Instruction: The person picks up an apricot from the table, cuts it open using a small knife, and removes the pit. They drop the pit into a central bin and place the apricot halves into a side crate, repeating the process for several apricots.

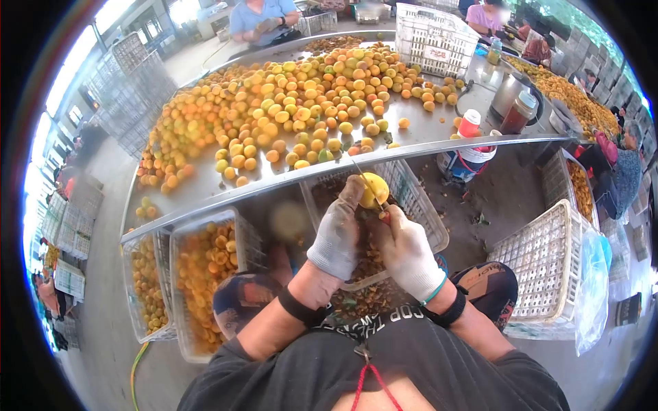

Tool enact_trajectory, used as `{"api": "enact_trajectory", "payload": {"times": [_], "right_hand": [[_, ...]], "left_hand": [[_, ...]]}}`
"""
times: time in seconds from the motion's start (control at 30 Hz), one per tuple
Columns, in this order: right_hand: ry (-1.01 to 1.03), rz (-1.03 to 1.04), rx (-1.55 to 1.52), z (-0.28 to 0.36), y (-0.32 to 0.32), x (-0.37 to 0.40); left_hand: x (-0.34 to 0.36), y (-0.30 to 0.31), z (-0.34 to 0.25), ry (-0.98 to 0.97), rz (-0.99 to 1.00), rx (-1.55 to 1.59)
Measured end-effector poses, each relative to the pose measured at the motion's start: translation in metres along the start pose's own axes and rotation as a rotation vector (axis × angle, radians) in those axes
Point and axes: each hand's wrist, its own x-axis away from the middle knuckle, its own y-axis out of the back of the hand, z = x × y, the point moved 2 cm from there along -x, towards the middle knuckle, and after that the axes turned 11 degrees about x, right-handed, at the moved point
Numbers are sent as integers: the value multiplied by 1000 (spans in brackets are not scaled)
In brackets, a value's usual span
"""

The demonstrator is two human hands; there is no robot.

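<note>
A yellow apricot (375,188) is at the fingertips of my left hand (336,233), which wears a soiled white knit glove and is closed on the fruit's left side. My right hand (409,255), gloved too, grips a small knife (384,216) by its red handle. The thin blade lies across the apricot and points up toward the table's edge. Both hands are just in front of the metal table (274,177), above a crate (428,226) with pits and scraps in it. Loose apricots (295,103) are heaped on the table.
Crates of apricot pieces (205,274) stand at lower left. A white crate (541,267) with a plastic bag (593,288) is at right. A bucket (466,163) sits under the table edge, near a jar (519,113). A person (264,20) works across the table.
</note>
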Motion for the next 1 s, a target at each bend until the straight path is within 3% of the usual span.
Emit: {"api": "enact_trajectory", "payload": {"times": [0.13, 0.2, 0.23, 0.3, 0.33, 0.37, 0.4, 0.43, 0.6, 0.67, 0.8, 0.93, 1.0], "right_hand": [[90, 2, 87, 23, 28, 7], [88, -69, 40, 38, 43, 4], [130, -175, 12, 45, 47, 0], [152, -200, -13, 32, 36, -19], [165, -194, -27, 31, 28, -29], [201, -173, -31, 29, 22, -38], [91, -109, 22, 23, 17, -44], [-24, -47, 80, 16, 10, -50], [-52, -37, 19, -6, -45, -98], [-183, 7, -145, -13, -64, -110], [-123, -71, -16, -4, -93, -118], [-255, 78, -163, 8, -100, -127], [-208, 26, -145, 3, -107, -129]], "left_hand": [[6, -4, -8, -25, -25, 51], [3, 17, -19, -110, 81, -289], [7, 22, -21, -51, 199, -307], [10, 15, -11, -218, 154, -478], [12, 20, -25, -76, 209, -367], [13, 16, 1, -397, 305, -713], [12, 17, 1, -445, 341, -730], [4, 30, 4, -413, 297, -682], [-37, 70, -6, -390, 156, -473], [-47, 87, -12, -306, -76, -532], [-77, 120, -8, -242, -148, -275], [-57, 113, -28, -485, -146, -547], [-61, 111, -30, -302, -206, -338]]}}
